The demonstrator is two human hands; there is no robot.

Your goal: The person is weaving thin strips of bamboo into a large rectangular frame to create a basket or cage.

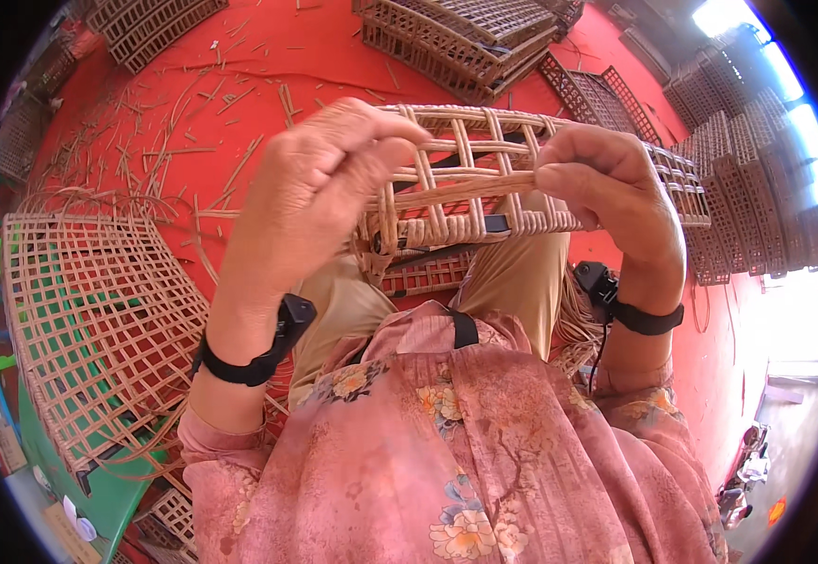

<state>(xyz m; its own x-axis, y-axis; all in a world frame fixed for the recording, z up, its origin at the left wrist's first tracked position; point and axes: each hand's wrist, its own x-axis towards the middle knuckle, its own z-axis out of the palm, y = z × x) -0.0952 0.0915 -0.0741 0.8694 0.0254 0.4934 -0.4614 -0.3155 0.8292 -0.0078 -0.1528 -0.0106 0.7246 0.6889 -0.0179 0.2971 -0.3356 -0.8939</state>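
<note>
I hold a woven rattan lattice panel (484, 160) up in front of me, above my lap. My left hand (310, 197) grips its left end with the fingers curled over the top strands. My right hand (606, 183) pinches a pale rattan strand (465, 191) that runs across the panel's middle. Both wrists carry black straps with small devices. The panel's lower woven border (456, 230) sits between my hands.
A large woven lattice panel (89, 320) lies at my left over a green surface. Stacks of finished panels (465, 38) stand ahead on the red floor, with more stacks (756, 188) at the right. Loose rattan scraps (164, 141) litter the floor.
</note>
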